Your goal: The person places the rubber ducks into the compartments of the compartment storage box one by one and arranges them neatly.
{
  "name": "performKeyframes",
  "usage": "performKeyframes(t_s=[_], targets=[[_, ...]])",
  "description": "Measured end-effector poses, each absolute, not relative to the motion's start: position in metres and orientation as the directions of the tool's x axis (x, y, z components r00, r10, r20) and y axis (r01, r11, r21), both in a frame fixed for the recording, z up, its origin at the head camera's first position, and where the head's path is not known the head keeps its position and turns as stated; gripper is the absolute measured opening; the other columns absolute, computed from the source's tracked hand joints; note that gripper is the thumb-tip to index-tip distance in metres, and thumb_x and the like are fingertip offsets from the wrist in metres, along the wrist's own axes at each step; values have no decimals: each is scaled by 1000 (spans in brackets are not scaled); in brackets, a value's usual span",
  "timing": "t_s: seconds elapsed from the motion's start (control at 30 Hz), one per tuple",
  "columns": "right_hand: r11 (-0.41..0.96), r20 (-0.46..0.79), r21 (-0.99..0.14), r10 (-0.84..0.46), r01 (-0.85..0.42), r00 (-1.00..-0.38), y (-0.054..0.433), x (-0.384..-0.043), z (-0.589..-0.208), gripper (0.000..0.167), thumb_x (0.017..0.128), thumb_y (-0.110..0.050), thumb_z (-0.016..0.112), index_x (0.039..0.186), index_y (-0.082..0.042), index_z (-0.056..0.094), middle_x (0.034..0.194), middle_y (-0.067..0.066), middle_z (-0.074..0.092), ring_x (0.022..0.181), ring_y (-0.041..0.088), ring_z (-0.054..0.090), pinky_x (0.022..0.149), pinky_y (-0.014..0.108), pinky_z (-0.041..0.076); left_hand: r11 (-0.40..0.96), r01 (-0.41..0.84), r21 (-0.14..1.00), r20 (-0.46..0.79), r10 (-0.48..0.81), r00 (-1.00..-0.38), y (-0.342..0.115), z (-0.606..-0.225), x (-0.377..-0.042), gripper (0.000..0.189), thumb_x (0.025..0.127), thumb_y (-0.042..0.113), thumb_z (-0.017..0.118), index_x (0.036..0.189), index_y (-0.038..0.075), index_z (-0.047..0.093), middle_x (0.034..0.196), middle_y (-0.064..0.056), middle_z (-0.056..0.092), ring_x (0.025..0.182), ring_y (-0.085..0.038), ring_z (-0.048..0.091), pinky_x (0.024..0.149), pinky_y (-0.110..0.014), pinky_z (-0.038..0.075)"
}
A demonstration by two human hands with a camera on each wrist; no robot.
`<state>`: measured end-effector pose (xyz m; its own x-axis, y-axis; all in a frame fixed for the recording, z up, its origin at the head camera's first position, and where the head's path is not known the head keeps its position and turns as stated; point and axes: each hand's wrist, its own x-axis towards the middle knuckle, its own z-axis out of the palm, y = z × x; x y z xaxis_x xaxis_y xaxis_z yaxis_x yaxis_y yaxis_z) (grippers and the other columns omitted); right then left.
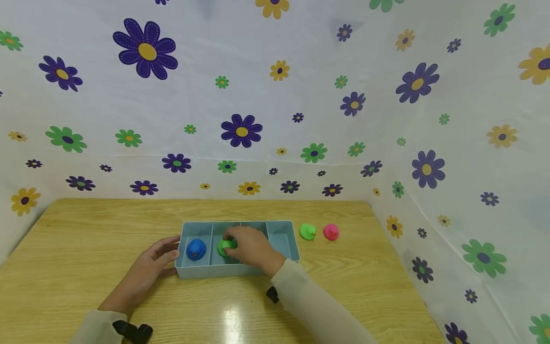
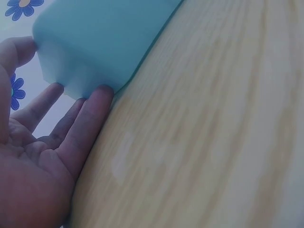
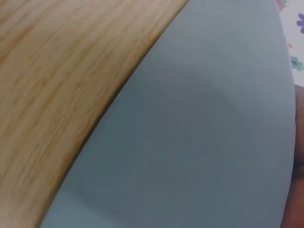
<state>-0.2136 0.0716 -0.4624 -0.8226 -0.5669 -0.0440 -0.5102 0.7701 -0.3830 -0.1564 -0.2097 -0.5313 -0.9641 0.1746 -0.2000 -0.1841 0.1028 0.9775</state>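
Note:
A pale blue box (image 1: 221, 272) with several compartments in a row sits on the table. In its leftmost compartment is a blue toy duck (image 1: 195, 249). My right hand (image 1: 251, 247) reaches over the front wall and pinches a green toy duck (image 1: 225, 246) in the second compartment, hiding part of it and much of the third compartment. My left hand (image 1: 148, 267) touches the box's left end; the left wrist view shows its fingertips (image 2: 102, 95) against the end wall. The right wrist view holds mostly the box's front wall (image 3: 190, 118), with the duck out of sight.
Right of the box, a second green toy duck (image 1: 307, 231) and a pink toy duck (image 1: 331, 232) stand on the wooden table (image 1: 343, 286). A flower-patterned white sheet (image 1: 258, 100) hangs along the table's back and right sides.

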Motion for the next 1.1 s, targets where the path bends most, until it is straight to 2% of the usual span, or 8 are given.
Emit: performKeyframes(t_s=[0.13, 0.27, 0.33, 0.43, 0.57, 0.77, 1.1], targets=[[750, -5, -380, -587, -542, -809, 77, -211, -459, 27, 98, -30, 74, 121, -16, 72, 115, -5, 72, 97, 9, 64, 83, 26, 56, 102, -187, 977, -203, 179, -963, -210, -531, -157, 69, 105, 42, 59, 161, 11, 33, 161, -20, 38, 143, -41, 42, 97, -42, 59], [689, 84, -395, -631, -607, -771, 88, -207, -452, 31, 99, -29, 72, 127, -14, 70, 125, -3, 71, 111, 14, 68, 92, 29, 57, 104, -182, 978, -199, 179, -964, -209, -530, -157, 68, 106, 41, 59, 160, 11, 34, 160, -21, 39, 142, -41, 44, 96, -42, 59], [654, 136, -413, -644, -634, -752, 94, -205, -449, 31, 99, -26, 73, 126, -12, 70, 124, -1, 71, 109, 16, 69, 90, 27, 57, 110, -178, 978, -196, 177, -965, -209, -529, -157, 67, 106, 41, 59, 160, 10, 34, 159, -21, 39, 141, -41, 45, 96, -42, 59], [624, 206, -428, -637, -654, -743, 106, -204, -447, 30, 98, -22, 74, 125, -11, 69, 122, 3, 70, 89, 16, 68, 74, 22, 55, 112, -177, 978, -195, 174, -965, -209, -529, -157, 67, 106, 41, 59, 160, 10, 35, 159, -21, 40, 140, -41, 45, 95, -42, 59], [633, 259, -453, -580, -627, -772, 129, -206, -441, 30, 97, -22, 74, 125, -10, 69, 117, 6, 70, 69, 9, 53, 58, 19, 46, 110, -176, 978, -193, 175, -965, -209, -529, -156, 67, 106, 41, 59, 160, 10, 34, 159, -21, 39, 141, -42, 44, 96, -42, 59], [681, 340, -459, -458, -570, -821, 177, -218, -438, 29, 95, -18, 76, 122, -8, 71, 115, 5, 70, 63, 5, 48, 53, 22, 45, 110, -182, 977, -200, 179, -963, -209, -528, -157, 67, 107, 40, 58, 161, 10, 33, 160, -22, 38, 143, -43, 42, 97, -42, 59], [811, 214, -470, -278, -348, -937, 254, -230, -447, 37, 99, -20, 72, 134, -10, 66, 130, 8, 68, 62, 9, 48, 54, 27, 43, 123, -205, 971, -225, 189, -956, -209, -530, -158, 70, 106, 42, 58, 163, 12, 30, 162, -22, 35, 144, -44, 40, 98, -43, 58]])
